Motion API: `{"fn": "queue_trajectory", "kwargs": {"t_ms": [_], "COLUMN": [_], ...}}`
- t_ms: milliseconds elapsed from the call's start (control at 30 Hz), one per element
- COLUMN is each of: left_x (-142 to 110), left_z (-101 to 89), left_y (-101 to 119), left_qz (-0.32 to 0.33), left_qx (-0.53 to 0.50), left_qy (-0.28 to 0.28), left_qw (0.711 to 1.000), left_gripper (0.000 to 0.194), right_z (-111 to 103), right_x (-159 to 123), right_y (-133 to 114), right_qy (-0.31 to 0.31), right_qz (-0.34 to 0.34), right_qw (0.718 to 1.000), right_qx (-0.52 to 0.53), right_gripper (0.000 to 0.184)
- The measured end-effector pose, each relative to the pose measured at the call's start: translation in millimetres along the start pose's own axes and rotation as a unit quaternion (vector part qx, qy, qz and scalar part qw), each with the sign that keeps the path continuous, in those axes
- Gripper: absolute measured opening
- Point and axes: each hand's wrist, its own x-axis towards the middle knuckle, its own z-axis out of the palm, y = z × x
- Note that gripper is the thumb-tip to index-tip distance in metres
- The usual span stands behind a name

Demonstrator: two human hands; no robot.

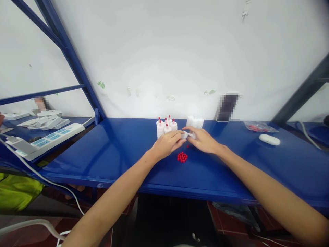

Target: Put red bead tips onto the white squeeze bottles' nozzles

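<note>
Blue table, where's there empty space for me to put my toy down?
On the blue table, there's bare room left of the red-tipped bottles, and between the right hand and the white oval case. The middle's crowded: bottles, both hands and the red caps.

The tabletop (115, 151) looks smooth and glossy, the bottles (160, 129) and red caps (182, 157) plastic

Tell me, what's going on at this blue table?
Someone's left grip and right grip hold a small white item between them, partly hidden. Red-tipped white bottles stand beyond the left grip; white containers stand beyond the right. Small red caps lie loose, mostly clustered, on the blue table, closer to its front edge.
</note>
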Motion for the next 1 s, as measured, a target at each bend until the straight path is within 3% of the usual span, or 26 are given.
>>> {"fn": "queue_trajectory", "kwargs": {"t_ms": [167,300,433,667,867,1000], "left_x": [1.1,1.1,0.6,-2.0,-1.1,0.3], "left_z": [5.6,11.2,11.6,10.2,9.6,6.8], "left_y": [-2.6,-1.7,-0.6,-1.3,-1.1,0.4], "left_qz": [0.003,-0.01,-0.026,0.035,0.083,0.065], "left_qx": [0.077,0.107,0.123,0.12,0.141,0.129], "left_qy": [-0.074,-0.15,-0.171,-0.078,0.018,0.083], "left_qw": [0.994,0.983,0.977,0.989,0.986,0.986], "left_gripper": [0.031,0.035,0.036,0.039,0.039,0.037], "right_z": [0.6,2.7,2.3,-3.3,-3.2,-0.4], "right_x": [3.6,4.6,3.2,2.1,3.4,0.4], "right_y": [13.3,15.3,12.4,4.5,-0.4,-10.5], "right_qy": [0.051,0.072,0.086,0.115,0.115,0.091], "right_qz": [0.079,0.118,0.153,0.176,0.088,-0.016], "right_qw": [0.996,0.987,0.972,0.938,0.985,0.994], "right_qx": [0.009,0.08,0.158,0.277,0.09,0.05], "right_gripper": [0.023,0.02,0.019,0.014,0.023,0.018]}}
